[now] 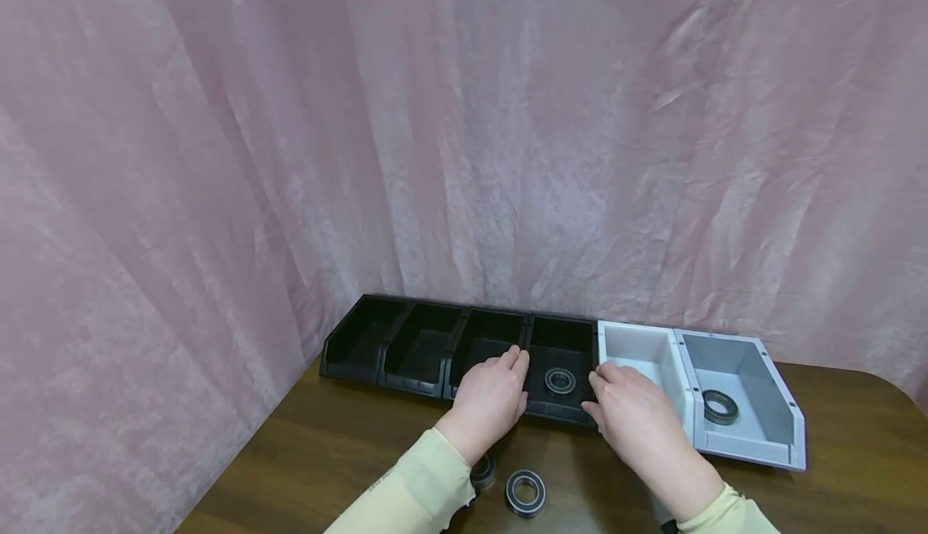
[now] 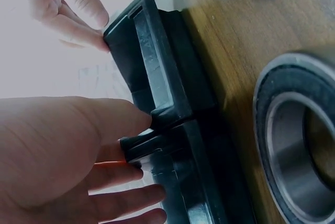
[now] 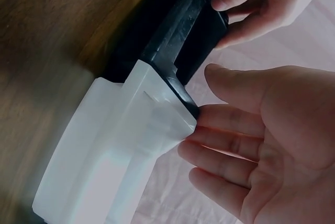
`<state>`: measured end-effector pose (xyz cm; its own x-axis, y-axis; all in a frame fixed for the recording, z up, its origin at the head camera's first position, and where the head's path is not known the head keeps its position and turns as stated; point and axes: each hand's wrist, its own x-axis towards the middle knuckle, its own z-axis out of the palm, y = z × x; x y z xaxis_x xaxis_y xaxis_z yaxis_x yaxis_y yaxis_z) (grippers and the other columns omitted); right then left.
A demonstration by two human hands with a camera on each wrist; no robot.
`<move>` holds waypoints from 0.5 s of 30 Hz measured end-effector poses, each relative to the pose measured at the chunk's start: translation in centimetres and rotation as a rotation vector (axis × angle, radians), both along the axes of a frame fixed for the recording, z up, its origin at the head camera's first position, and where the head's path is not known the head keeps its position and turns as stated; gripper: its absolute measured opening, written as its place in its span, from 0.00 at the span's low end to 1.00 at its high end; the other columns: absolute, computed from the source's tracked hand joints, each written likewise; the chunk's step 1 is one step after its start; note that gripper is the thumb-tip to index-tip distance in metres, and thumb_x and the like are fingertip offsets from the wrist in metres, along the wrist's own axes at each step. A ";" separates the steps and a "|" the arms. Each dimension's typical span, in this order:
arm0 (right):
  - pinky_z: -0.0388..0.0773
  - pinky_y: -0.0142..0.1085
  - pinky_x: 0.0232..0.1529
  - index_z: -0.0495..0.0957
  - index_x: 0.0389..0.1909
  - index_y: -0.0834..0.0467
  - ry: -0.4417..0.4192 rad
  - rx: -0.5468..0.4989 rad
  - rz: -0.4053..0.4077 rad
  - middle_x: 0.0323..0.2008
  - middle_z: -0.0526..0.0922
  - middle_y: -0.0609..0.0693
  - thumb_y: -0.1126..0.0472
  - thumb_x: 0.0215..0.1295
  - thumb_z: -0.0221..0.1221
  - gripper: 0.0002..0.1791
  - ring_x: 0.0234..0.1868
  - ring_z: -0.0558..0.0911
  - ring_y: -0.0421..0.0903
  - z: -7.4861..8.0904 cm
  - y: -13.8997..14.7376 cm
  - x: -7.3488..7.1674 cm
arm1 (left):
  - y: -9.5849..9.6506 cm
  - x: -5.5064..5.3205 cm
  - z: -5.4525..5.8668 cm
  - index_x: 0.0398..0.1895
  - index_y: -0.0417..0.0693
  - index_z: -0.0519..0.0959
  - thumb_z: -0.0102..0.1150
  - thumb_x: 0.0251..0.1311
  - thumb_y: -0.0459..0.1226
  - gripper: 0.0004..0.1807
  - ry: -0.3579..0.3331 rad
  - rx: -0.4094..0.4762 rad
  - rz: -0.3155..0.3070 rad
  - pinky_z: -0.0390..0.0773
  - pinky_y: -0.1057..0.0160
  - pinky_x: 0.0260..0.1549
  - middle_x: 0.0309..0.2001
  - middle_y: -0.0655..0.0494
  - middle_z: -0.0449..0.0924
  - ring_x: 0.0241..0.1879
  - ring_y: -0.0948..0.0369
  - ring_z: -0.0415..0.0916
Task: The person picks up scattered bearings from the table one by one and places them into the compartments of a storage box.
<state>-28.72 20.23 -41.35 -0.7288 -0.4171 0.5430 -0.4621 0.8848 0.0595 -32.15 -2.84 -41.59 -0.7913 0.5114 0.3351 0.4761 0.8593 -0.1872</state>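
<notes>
Two hands (image 1: 487,397) (image 1: 634,409) at black bin (image 1: 561,345), bearing (image 1: 550,382) inside; sleeve print (image 1: 380,482) illegible

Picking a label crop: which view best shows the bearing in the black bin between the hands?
Head: the bearing shows whole and unobstructed, lying in the black bin. Left wrist and right wrist show parts of that bin, but this bearing is visible in neither.

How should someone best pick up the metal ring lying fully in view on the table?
I'd pinch the ring by its outer rim, finger and thumb on opposite sides, from above: it lies flat on the table, so its round edge looks easy to reach. Coming from the right seems better, since another ring sits close on its left.
</notes>
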 end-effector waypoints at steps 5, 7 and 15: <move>0.84 0.47 0.38 0.86 0.38 0.63 0.001 0.009 -0.002 0.35 0.80 0.53 0.60 0.57 0.82 0.16 0.35 0.83 0.54 0.1 0.1 0.1 | 0.2 0.1 0.1 0.71 0.43 0.82 0.75 0.70 0.47 0.31 0.015 -0.017 0.001 0.88 0.60 0.54 0.69 0.47 0.84 0.55 0.56 0.90; 0.85 0.47 0.39 0.87 0.39 0.64 0.001 0.012 0.002 0.36 0.81 0.53 0.60 0.58 0.82 0.16 0.35 0.84 0.54 0.1 0.1 0.0 | 0.1 0.1 0.2 0.71 0.43 0.82 0.75 0.70 0.47 0.31 0.012 -0.018 0.004 0.87 0.60 0.55 0.70 0.47 0.83 0.56 0.56 0.89; 0.85 0.46 0.38 0.89 0.42 0.64 -0.021 0.029 0.001 0.37 0.82 0.52 0.60 0.59 0.81 0.15 0.36 0.85 0.52 0.2 0.1 0.0 | 0.0 0.0 0.6 0.72 0.43 0.81 0.75 0.71 0.48 0.32 -0.053 -0.019 0.010 0.86 0.58 0.59 0.71 0.47 0.82 0.60 0.54 0.88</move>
